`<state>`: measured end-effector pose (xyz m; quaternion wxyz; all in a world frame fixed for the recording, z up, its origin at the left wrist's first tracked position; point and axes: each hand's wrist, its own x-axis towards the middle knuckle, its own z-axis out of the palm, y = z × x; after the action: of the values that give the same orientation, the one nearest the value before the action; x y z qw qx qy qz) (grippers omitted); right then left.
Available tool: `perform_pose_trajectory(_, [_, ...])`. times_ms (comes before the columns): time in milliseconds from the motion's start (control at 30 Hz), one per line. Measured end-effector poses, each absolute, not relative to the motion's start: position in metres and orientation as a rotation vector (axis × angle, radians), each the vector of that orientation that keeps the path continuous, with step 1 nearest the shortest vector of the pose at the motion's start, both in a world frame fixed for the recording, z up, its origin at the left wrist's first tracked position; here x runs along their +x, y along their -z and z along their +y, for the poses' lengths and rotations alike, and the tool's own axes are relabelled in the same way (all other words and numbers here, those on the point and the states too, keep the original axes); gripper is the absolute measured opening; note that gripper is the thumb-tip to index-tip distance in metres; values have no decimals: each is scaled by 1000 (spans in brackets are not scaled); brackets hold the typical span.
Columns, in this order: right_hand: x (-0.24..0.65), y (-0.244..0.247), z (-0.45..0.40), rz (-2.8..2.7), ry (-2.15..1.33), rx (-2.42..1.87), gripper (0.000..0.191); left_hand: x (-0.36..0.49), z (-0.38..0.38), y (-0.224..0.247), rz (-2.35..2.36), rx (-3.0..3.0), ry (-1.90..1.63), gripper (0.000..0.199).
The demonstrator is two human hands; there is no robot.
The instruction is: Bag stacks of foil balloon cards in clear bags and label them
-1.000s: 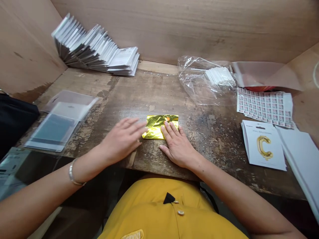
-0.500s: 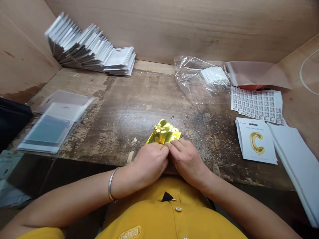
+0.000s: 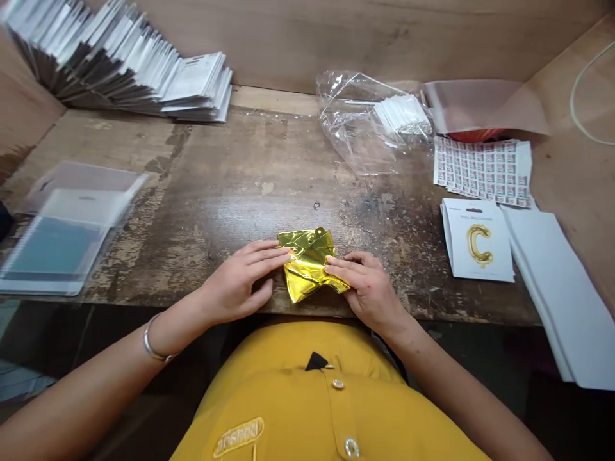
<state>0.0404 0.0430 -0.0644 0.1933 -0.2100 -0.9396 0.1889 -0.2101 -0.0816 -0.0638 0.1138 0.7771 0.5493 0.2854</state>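
Note:
A folded gold foil balloon (image 3: pixel 307 266) lies near the front edge of the wooden table, its shiny surface creased and a small tab showing at its far side. My left hand (image 3: pixel 245 278) rests at its left side with the fingers stretched out, their tips touching the foil. On the other side, my right hand (image 3: pixel 368 285) pinches the foil's right edge, thumb underneath and partly hidden. To the right stand out white cards (image 3: pixel 479 240) printed with a gold letter C balloon, lying apart from both hands.
Clear plastic sleeves (image 3: pixel 62 237) lie at left. Stacked white packets (image 3: pixel 192 83) lean at the back left. A clear bag (image 3: pixel 350 134) with white pieces, sticker sheets (image 3: pixel 485 169), a frosted pouch (image 3: pixel 490 105) and white card strips (image 3: pixel 562 282) occupy the right side.
Both hands were together gripping the foil's near edge. Now the left hand has moved left and its fingers have straightened; the foil lies flatter and more exposed. The view has shifted slightly.

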Motion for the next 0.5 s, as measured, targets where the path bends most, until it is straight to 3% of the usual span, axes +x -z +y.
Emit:
perform_pose_trajectory(333, [33, 61, 39, -2605, -672, -670, 28, -181, -81, 71, 1821, 2319, -890, 25])
perform_pose_trajectory(500, [26, 61, 41, -2473, -736, -811, 11, -180, -81, 66, 2025, 2182, -850, 12])
